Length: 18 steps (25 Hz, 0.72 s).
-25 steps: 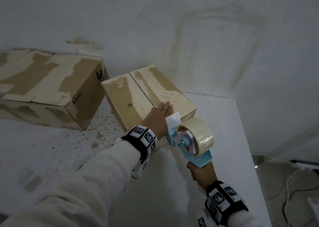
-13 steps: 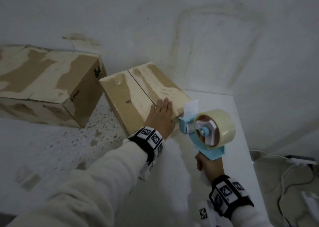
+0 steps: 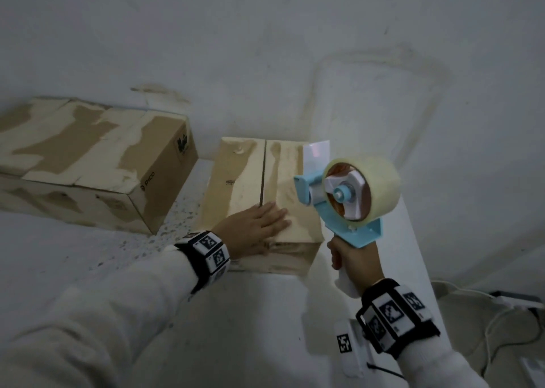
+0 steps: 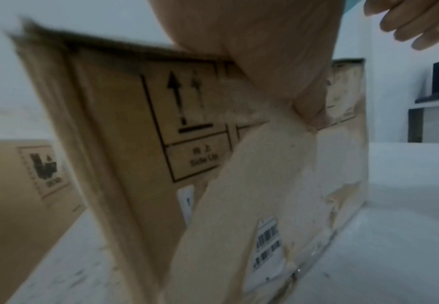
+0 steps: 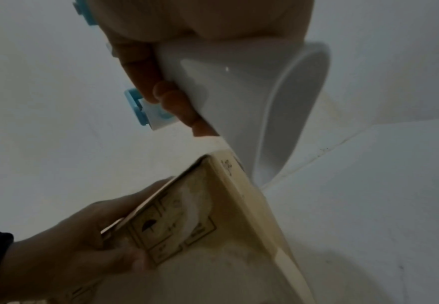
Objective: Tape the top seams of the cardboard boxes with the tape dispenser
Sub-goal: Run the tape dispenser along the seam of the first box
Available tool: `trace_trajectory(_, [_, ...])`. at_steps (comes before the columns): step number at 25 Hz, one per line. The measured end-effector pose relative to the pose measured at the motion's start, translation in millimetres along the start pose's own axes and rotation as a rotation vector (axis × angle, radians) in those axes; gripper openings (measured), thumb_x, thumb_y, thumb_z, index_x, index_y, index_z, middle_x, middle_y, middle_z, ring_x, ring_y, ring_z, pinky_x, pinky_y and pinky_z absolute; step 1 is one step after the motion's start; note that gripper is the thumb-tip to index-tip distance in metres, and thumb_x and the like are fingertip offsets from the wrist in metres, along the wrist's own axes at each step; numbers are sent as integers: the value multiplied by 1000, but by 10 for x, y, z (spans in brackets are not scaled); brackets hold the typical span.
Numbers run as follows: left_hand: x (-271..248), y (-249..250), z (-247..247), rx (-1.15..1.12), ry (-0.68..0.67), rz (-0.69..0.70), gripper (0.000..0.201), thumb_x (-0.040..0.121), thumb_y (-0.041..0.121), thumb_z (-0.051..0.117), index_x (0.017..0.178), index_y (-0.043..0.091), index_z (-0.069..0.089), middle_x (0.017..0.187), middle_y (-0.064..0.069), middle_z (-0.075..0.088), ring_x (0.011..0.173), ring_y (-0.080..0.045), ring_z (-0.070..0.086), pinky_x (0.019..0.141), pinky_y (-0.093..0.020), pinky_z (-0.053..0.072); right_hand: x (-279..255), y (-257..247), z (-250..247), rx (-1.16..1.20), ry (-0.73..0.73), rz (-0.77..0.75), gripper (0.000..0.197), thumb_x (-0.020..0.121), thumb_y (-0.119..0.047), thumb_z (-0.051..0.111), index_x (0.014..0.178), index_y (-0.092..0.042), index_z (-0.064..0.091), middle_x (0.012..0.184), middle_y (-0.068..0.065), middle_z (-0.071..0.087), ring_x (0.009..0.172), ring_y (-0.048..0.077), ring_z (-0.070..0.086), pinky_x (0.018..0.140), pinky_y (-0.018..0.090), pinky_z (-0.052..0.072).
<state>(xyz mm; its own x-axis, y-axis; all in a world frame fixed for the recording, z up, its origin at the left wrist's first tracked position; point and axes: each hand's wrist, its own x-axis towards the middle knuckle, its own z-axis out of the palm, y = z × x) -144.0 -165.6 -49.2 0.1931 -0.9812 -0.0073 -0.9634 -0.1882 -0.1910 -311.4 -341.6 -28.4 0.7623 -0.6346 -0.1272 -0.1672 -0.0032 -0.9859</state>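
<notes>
While the left arm reaches forward across the white table (image 3: 88, 249), the left hand (image 3: 253, 225) lies palm down on the near end of the smaller cardboard box (image 3: 247, 181). Fingers straight and close together, spread flat over the top flaps, tips just right of the open centre seam (image 3: 263, 175). The left wrist view shows the thumb hooked down over the box's near face, by the printed arrows; that frame is blurred. Hand presses, does not clasp.

Right forearm raised, wrist upright, to the right of the box. The right hand (image 3: 352, 259) is wrapped round the white handle of the tape dispenser (image 3: 348, 199), fingers curled tight about it, as the right wrist view confirms. Dispenser held in the air, blue frame and clear tape roll (image 3: 371, 190) above the fist, its nose pointing left toward the box's right edge. A loose tab of tape (image 3: 317, 154) stands up from the nose, over the box's far right corner. Whether the nose touches the cardboard cannot be told.

Smaller box sits near the table's far edge, against the wall, top seam bare of tape. Its surface is scuffed, with pale torn patches. A larger cardboard box (image 3: 97, 163), marked the same way, sits to its left along the far edge, apart from it.

Both wrists carry black bands with square printed markers. Cables lie on the floor past the table's right edge.
</notes>
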Motion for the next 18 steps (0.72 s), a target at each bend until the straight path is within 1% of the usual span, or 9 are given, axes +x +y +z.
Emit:
trace_trajectory(3, [-121,-180,-103,71,-131,-49,83,73,55,67,141,24,30,144,-14,45,130,-33,47,98,-47,46,12,-146,155,-7,-41,21,20,52,-7,55,38,-16,43,40,6,41,44,23,36,51,32,32])
trace_trajectory(6, [-169,-277,-148,-21,-143,-128,72,87,39,54,149,30,17,158,-16,12,145,-34,14,113,-54,18,3,-324,346,44,-97,19,8,54,-6,55,59,-5,48,47,12,39,42,22,34,43,26,29])
trace_trajectory(7, [-193,-288,-220,-175,-91,-229,66,89,39,45,149,28,18,158,-13,9,146,-31,10,116,-50,15,17,-374,399,53,-117,14,12,55,-5,55,65,-3,49,49,13,38,42,21,34,42,25,28])
trace_trajectory(8, [-207,-293,-305,-397,16,-368,61,90,39,38,147,24,26,158,-11,15,145,-28,16,116,-43,20,33,-418,441,55,-135,4,13,55,-5,55,66,-3,49,49,12,39,41,21,34,41,24,27])
trace_trajectory(10, [-174,-333,-602,-1113,310,-797,49,95,36,41,138,13,44,147,-10,41,131,-25,42,102,-29,36,86,-507,529,23,-162,-24,11,55,-6,57,60,-4,48,46,11,40,40,21,35,43,26,29])
trace_trajectory(11, [-147,-363,-737,-1491,352,-931,49,97,41,40,133,10,49,137,-11,52,119,-24,52,93,-27,42,109,-540,561,-3,-178,-37,11,55,-7,58,56,-6,47,44,11,41,39,22,36,44,27,30])
trace_trajectory(12, [-130,-404,-853,-1761,318,-973,59,96,52,32,129,7,52,127,-11,58,111,-25,57,89,-29,44,128,-565,599,-31,-191,-45,12,55,-7,58,54,-7,46,42,10,42,39,22,36,45,29,31])
trace_trajectory(14, [-142,-450,-999,-2036,266,-921,78,90,66,19,123,4,54,113,-15,62,106,-29,59,91,-36,45,139,-601,660,-84,-213,-76,12,54,-8,58,53,-8,47,40,7,43,39,21,37,46,30,33])
trace_trajectory(18, [-259,-497,-993,-2142,293,-929,67,91,61,32,111,3,57,100,-15,66,90,-24,63,86,-34,48,107,-602,699,-103,-259,-131,15,52,-7,59,48,-12,45,36,1,43,36,17,37,48,31,32])
